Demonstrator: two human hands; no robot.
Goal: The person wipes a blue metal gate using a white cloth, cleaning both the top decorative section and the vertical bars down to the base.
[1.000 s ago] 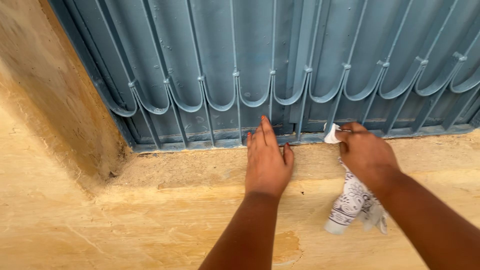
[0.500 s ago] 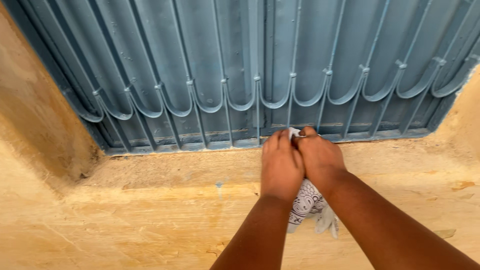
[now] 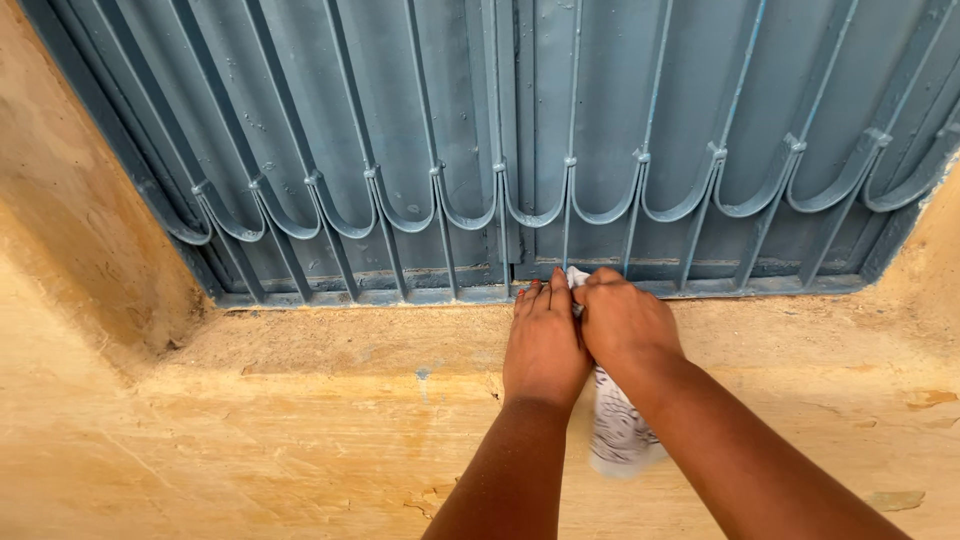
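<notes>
Both hands side by side w/ forearms reaching fwd over the tan ledge [image 3: 330, 345]: left hand [image 3: 543, 340] flat, fingers together, right hand [image 3: 622, 320] clenched on white patterned cloth [image 3: 620, 435] at bottom rail of blue-grey metal grille [image 3: 400, 150]

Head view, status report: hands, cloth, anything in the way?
Right hand grips patterned cloth at grille base. Left hand flat beside it. Blue metal grille bars ahead.
</notes>
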